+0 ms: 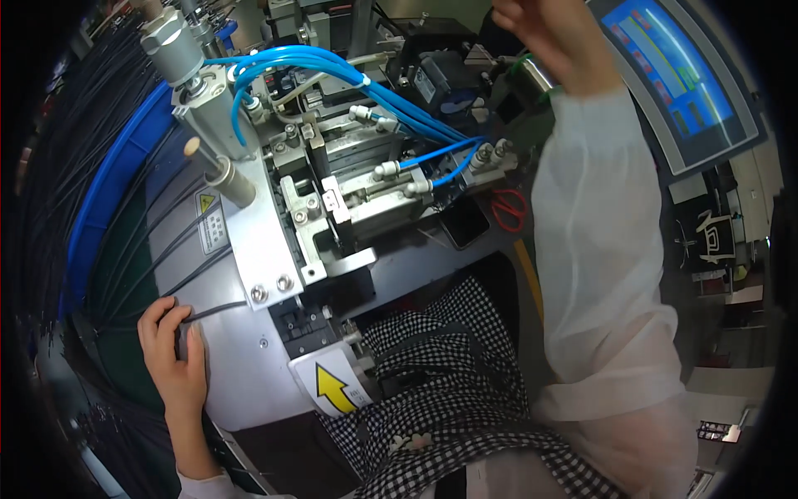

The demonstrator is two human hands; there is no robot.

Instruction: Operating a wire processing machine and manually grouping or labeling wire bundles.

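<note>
Several blue tubes (307,55) over machine (259,241) | left fingers (150,326) grip black cable (220,310) | right fingers (510,17): cannot tell | screen (672,71) beside

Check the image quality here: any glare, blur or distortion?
In the head view, the monitor bows and the corners are black; the metal plate glares almost white; the right hand, cut by the top edge, looks slightly soft; the yellow arrow is crisper.
</note>
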